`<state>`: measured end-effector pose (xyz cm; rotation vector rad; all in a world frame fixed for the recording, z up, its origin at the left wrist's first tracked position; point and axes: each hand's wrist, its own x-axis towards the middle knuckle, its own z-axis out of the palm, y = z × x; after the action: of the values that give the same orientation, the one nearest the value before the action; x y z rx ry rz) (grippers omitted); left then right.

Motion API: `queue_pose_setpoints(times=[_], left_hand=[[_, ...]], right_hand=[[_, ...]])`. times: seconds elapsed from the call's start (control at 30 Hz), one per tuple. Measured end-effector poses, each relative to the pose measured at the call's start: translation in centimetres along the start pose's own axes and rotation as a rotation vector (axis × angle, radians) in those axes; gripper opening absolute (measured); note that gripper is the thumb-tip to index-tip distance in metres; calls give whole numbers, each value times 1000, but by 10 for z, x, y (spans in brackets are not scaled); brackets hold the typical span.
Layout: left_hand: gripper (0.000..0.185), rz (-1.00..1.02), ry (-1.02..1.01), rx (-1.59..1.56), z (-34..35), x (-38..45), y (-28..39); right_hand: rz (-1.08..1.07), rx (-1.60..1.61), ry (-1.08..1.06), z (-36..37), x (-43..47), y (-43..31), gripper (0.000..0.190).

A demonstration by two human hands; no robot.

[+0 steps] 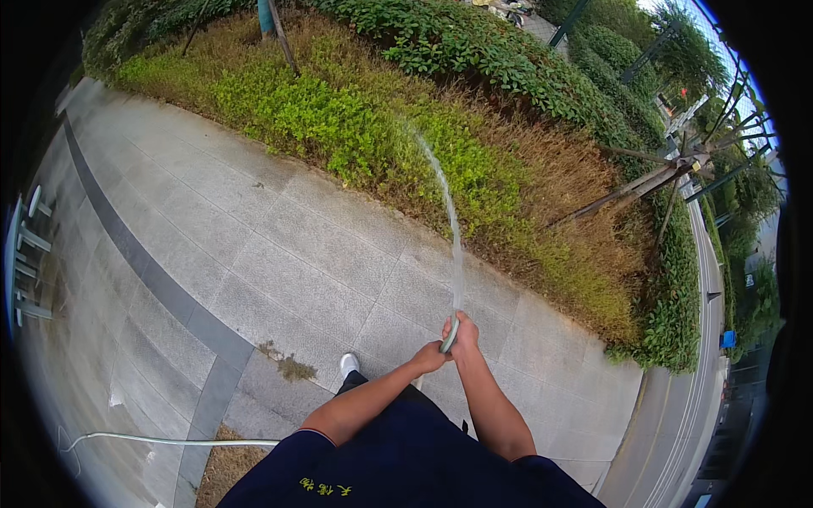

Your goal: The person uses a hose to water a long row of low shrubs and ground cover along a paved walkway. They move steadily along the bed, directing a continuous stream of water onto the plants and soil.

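Observation:
Both my hands grip a pale green garden hose in front of my body. My right hand is closed round the hose near its outlet, and my left hand holds it just below, close against the right. A stream of water arcs from the outlet, away from me, over the paving and onto the low yellow-green shrubs. Another length of the hose lies on the ground at lower left and passes out of sight behind my body.
Grey stone paving with a dark band lies underfoot. Beyond the low shrubs runs a taller hedge. Wooden tree props slant into dry brown plants at right, near a road. A white shoe shows below.

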<state>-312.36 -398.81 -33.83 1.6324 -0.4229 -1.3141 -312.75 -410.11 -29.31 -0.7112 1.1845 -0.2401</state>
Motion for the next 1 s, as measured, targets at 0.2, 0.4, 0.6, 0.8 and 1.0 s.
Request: queue_pose_setpoints(times=[0.2,0.4,0.6,0.8,1.0], left_hand=[[58,15,-177,175,14,13,9],[41,-41,-454,234,27,21,41],[19,-156,-621,334,-7,58,70],[16,-266,-523,441,-67,94,107],[20,-207,-562,472,-88,141,123]], right_hand=[[-21,148,139,-42,1,-6,29],[-57,341,291,-78,-13,-14,29],[-113,444,300,-36,-7,-33,28],[-133,467,207,31,26,-49,28],[-136,493,191,58,57,-85,25]])
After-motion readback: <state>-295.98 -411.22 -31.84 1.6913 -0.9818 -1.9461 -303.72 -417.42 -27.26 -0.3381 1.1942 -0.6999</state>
